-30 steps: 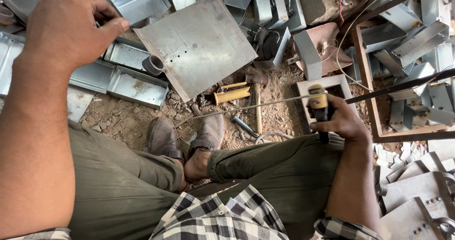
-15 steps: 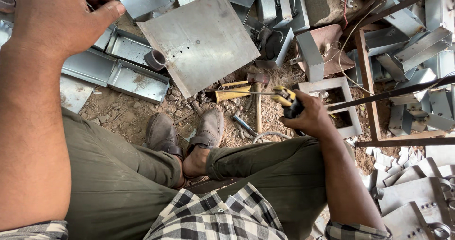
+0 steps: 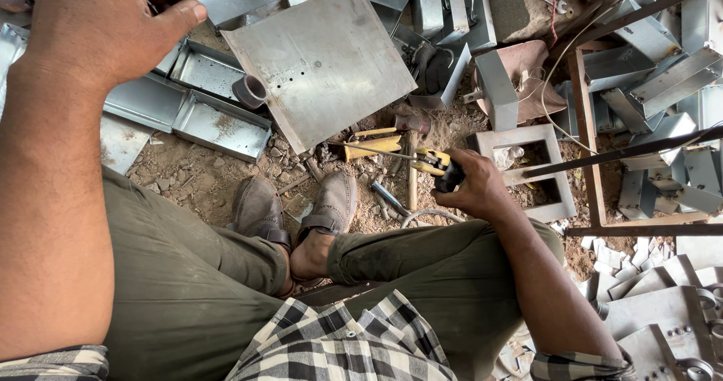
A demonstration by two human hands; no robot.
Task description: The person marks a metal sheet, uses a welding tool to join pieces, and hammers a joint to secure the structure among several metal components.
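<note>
The dirt floor [image 3: 188, 181] is largely covered by grey sheet-metal parts, many cut off by the frame at twelve and three o'clock, so their full shapes cannot be told. The largest piece, a flat square metal sheet [image 3: 324, 65] with a few small holes, lies tilted at twelve o'clock of the person's shoes [image 3: 297, 211]; its lower left edge hides part of a short dark pipe piece [image 3: 250, 91]. Shallow metal trays [image 3: 218, 121] sit at ten o'clock, partly hidden behind the left forearm. A rusty bar frame [image 3: 591, 163] stands at three o'clock, with an open grey box frame [image 3: 527, 170] just beside it. No labels or signs can be made out. The left hand [image 3: 98, 27] is raised close to the camera at eleven o'clock, its fingers curled narrow with nothing seen in them, though the palm side is hidden. The right hand [image 3: 474, 189] is closed around a black-and-yellow hand tool [image 3: 437, 166], whose working end is hard to make out; it lies just above the right knee, near yellow-handled tools [image 3: 373, 144] on the dirt. Compared with half a second earlier, the right hand has kept nearly the same spot, while the left has stayed high.
</note>
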